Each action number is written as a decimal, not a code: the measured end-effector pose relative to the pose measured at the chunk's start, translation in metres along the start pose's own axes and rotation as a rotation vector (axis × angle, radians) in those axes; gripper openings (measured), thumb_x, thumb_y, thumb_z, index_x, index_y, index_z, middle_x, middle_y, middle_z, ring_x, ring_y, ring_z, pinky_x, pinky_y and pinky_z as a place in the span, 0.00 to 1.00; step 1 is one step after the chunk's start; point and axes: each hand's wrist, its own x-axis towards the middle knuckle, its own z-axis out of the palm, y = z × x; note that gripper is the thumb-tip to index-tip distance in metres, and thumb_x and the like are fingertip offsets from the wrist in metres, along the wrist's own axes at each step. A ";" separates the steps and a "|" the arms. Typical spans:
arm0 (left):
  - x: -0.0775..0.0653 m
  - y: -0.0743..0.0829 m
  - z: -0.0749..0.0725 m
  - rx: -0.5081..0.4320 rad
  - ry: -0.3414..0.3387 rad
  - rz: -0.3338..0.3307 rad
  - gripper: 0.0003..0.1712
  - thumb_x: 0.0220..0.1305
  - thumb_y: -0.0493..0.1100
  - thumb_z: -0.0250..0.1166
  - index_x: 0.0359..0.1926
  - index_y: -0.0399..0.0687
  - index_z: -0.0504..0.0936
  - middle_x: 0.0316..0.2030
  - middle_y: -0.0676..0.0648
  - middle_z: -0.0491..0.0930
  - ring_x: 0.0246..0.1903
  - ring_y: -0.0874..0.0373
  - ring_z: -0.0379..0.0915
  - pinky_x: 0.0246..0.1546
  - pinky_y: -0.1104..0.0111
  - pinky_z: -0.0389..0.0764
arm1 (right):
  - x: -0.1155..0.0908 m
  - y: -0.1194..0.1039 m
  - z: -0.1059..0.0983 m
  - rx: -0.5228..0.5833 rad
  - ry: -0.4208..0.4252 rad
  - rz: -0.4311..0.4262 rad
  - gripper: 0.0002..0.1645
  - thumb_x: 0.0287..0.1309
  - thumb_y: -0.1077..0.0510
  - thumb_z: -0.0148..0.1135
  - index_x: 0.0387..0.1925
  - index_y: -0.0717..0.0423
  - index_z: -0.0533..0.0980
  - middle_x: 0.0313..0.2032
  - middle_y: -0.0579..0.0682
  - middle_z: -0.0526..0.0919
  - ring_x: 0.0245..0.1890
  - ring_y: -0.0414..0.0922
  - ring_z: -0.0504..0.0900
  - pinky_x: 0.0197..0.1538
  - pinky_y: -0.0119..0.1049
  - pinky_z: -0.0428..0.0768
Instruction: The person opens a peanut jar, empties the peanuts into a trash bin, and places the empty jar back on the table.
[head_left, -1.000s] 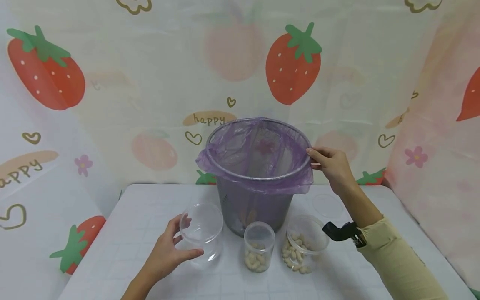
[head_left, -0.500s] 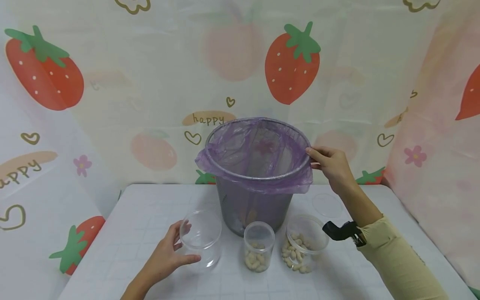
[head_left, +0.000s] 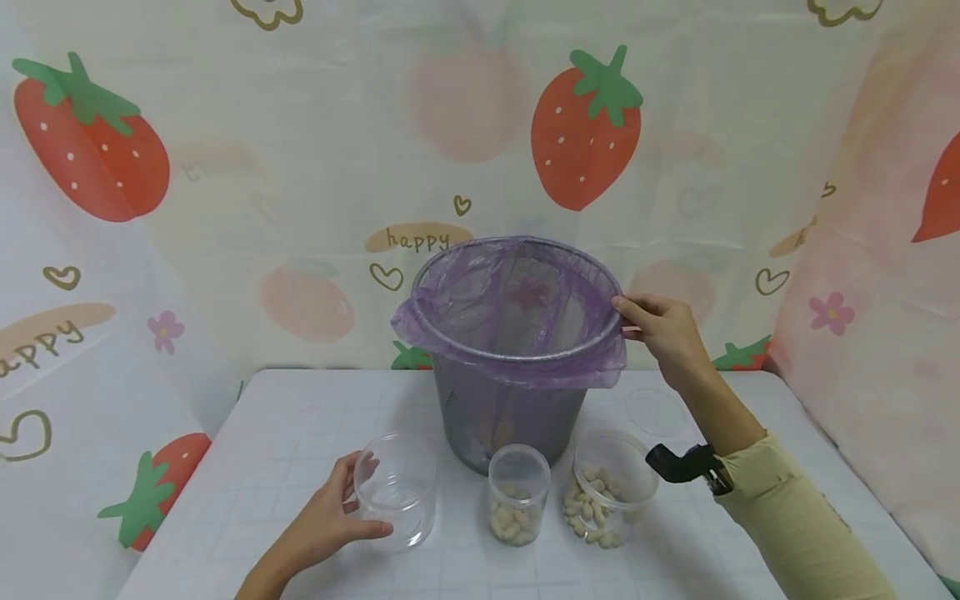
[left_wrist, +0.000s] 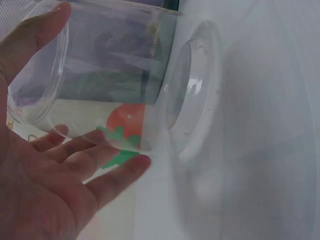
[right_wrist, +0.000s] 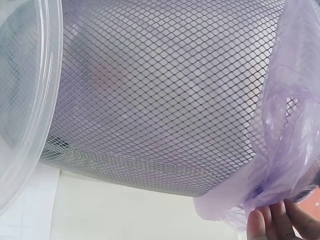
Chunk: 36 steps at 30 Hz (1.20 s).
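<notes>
Cup (head_left: 396, 500) at 7 o'clock of bin (head_left: 510, 421) | left hand (head_left: 322, 521): spread fingers curved round it | right hand (head_left: 666, 335): pinching liner (head_left: 600, 369) at 3 o'clock | advisable: level cup, light squeeze

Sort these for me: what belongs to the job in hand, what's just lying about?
Likely in the job:
empty clear tub, in the left grip
purple bag, pinched by the right grip
mesh bin it lines

Apparently just lying about:
narrow loaded tub
wide loaded tub
clear disc
</notes>
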 end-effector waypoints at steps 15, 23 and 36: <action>-0.003 -0.003 -0.003 0.012 -0.036 0.001 0.58 0.46 0.48 0.79 0.71 0.45 0.52 0.70 0.37 0.63 0.70 0.35 0.57 0.62 0.51 0.74 | -0.002 0.000 -0.001 -0.003 -0.005 0.008 0.33 0.66 0.50 0.60 0.58 0.76 0.69 0.29 0.31 0.83 0.32 0.31 0.82 0.42 0.21 0.82; -0.002 -0.004 -0.003 -0.007 -0.050 0.009 0.58 0.46 0.46 0.78 0.71 0.45 0.51 0.70 0.36 0.61 0.71 0.34 0.54 0.62 0.51 0.74 | -0.002 -0.001 -0.002 0.008 -0.015 0.008 0.33 0.66 0.51 0.60 0.59 0.76 0.69 0.30 0.31 0.83 0.33 0.30 0.82 0.42 0.21 0.82; -0.003 -0.004 -0.004 0.005 -0.057 0.015 0.59 0.47 0.46 0.78 0.71 0.44 0.49 0.71 0.34 0.60 0.70 0.31 0.54 0.60 0.51 0.76 | -0.002 -0.001 -0.001 0.041 -0.009 0.029 0.33 0.64 0.50 0.62 0.58 0.74 0.69 0.29 0.32 0.84 0.32 0.32 0.83 0.41 0.22 0.82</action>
